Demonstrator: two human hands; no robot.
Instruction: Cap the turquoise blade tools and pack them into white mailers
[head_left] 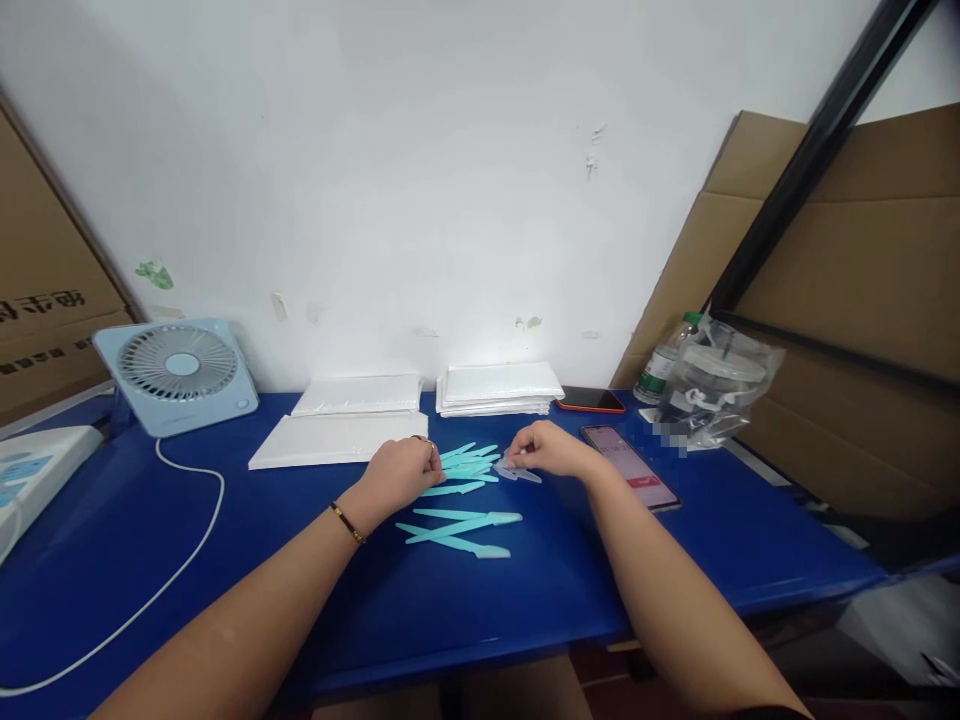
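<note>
Several teal eyebrow razors (469, 463) lie in a loose heap on the blue table. My left hand (403, 470) is at the heap's left side, its fingers closed around the handle end of one razor; the fingertips partly hide it. On the right, my right hand (546, 448) pinches a small clear plastic cap beside a little group of clear caps (517, 473). Closer to me, 3 more razors (461, 527) lie apart from the heap, two of them crossed, with pale caps over their blade ends.
White flat packs (337, 440) and a white stack (499, 388) lie along the wall. A blue fan (180, 370) with a white cable stands left. Two phones, one with its screen lit (630, 465), a bottle (660, 365) and a bagged cup (712, 380) are right.
</note>
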